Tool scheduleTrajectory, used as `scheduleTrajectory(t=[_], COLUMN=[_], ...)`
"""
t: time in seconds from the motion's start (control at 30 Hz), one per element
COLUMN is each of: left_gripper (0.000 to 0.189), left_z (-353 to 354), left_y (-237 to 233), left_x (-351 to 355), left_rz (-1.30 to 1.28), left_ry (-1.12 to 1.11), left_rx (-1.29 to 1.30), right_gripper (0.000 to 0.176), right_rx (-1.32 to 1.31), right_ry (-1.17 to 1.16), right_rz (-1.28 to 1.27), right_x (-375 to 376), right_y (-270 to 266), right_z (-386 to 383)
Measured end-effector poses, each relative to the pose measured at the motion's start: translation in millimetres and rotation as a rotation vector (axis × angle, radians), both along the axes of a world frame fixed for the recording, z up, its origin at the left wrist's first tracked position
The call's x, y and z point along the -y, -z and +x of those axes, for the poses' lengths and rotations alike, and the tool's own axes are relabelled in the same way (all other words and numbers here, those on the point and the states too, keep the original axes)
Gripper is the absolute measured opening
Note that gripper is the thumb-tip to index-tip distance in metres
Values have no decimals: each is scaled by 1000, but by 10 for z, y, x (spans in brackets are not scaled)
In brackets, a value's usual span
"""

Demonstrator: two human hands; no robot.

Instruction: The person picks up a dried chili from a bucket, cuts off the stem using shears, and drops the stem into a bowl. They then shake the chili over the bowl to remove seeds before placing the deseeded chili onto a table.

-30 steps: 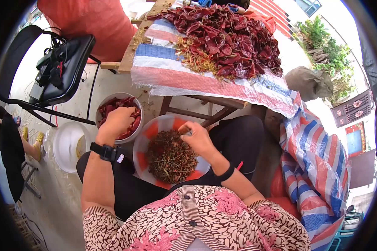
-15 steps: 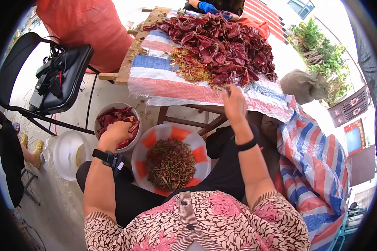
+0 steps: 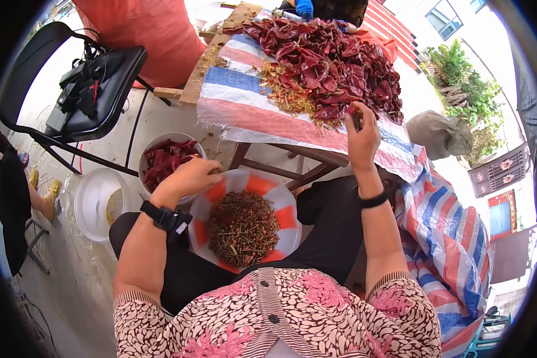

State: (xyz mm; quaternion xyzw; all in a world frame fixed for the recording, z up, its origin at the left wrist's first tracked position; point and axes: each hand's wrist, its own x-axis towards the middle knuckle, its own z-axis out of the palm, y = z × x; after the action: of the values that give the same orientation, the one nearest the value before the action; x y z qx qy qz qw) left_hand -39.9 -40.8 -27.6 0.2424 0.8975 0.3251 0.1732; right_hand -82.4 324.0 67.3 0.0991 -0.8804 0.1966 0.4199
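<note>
Dried red peppers (image 3: pixel 340 65) lie heaped on a striped woven sheet (image 3: pixel 238 107) over a wooden table. My right hand (image 3: pixel 364 134) is raised at the heap's near edge, its fingers closed on a dark red pepper (image 3: pixel 356 119). Over the left rim of an orange-and-white basin (image 3: pixel 286 221) is my left hand (image 3: pixel 197 176), its fingers curled; whether they hold anything is too small to tell. Stems and bits (image 3: pixel 241 230) fill the middle of that basin. Partly behind my left hand stands a white bucket (image 3: pixel 201 146) of red pepper pieces (image 3: pixel 164 160).
A black chair (image 3: pixel 116 89) holding devices and cables stands left, near a large red sack (image 3: pixel 143 36). A white tub (image 3: pixel 89 206) sits on the floor. Across the table is a person's blue-gloved hand (image 3: pixel 304 8). Striped sheeting (image 3: pixel 447 238) hangs at right.
My left hand has moved out of the bucket, right toward the basin. My right hand has shifted right and now holds a pepper. The whole view has shifted slightly.
</note>
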Motion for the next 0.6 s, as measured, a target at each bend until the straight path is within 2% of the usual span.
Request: scheduleTrajectory(t=[0.03, 0.07, 0.13, 0.23, 0.3, 0.4, 0.5, 0.6], left_gripper=[35, 36, 38, 43, 44, 43, 42, 40], left_z=[8, 41, 129, 166, 221, 239, 257, 284], left_y=[-50, -124, -261, -129, -151, -159, -202, -223], left_x=[-70, -148, -309, -494, -523, -451, -402, -377], left_rz=[165, 342, 698, 1231, 1287, 1296, 1254, 1210], left_ry=[14, -10, -65, 34, 16, -14, -22, 14], left_rx=[37, 207, 546, 906, 905, 870, 781, 688], right_gripper=[38, 46, 54, 55, 56, 55, 46, 32], right_rx=[-46, 66, -51, 69, 118, 181, 227, 524], right_ry=[-147, -219, -479, -743, -748, -723, -720, -569], right_rz=[-29, -33, 116, 94, 198, 185, 42, -684], right_x=[199, 408, 691, 1086, 1220, 1279, 1292, 1358], right_y=[-18, -37, 118, 391, 511, 615, 597, 556], right_z=[183, 440, 677, 972, 1063, 1106, 1138, 1194])
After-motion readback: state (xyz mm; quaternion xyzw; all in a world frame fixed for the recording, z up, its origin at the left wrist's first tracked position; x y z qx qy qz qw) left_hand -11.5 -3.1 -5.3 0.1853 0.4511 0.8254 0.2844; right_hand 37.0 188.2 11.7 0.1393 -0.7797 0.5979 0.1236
